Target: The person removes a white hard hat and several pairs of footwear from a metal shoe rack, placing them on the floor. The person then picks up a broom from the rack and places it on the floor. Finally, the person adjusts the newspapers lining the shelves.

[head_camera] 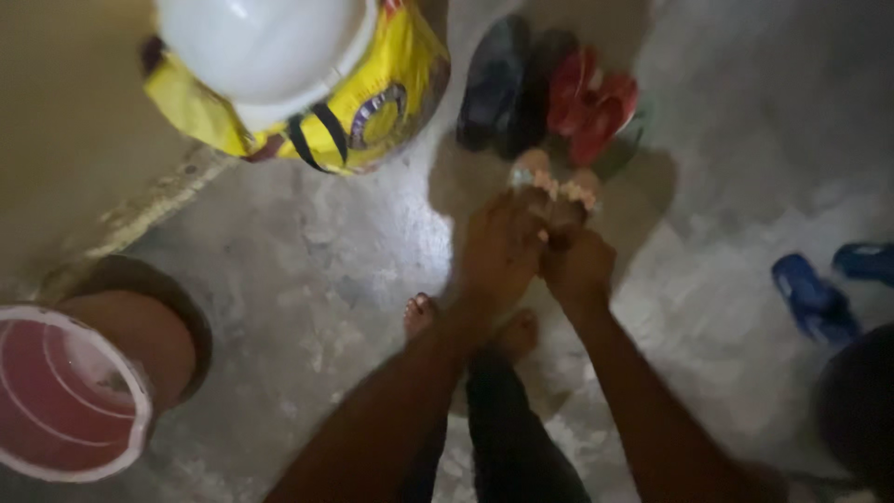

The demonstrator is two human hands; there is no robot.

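1. Now both hands, left hand (498, 247) and right hand (577, 265), grip a pair of beaded sandals (556, 191) just below the red slippers (596, 107).
2. Picking-up seems underway; lifting needs firm closed fingers.

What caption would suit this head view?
Both hands, left hand and right hand, grip pale sandals above a concrete floor beside other footwear.
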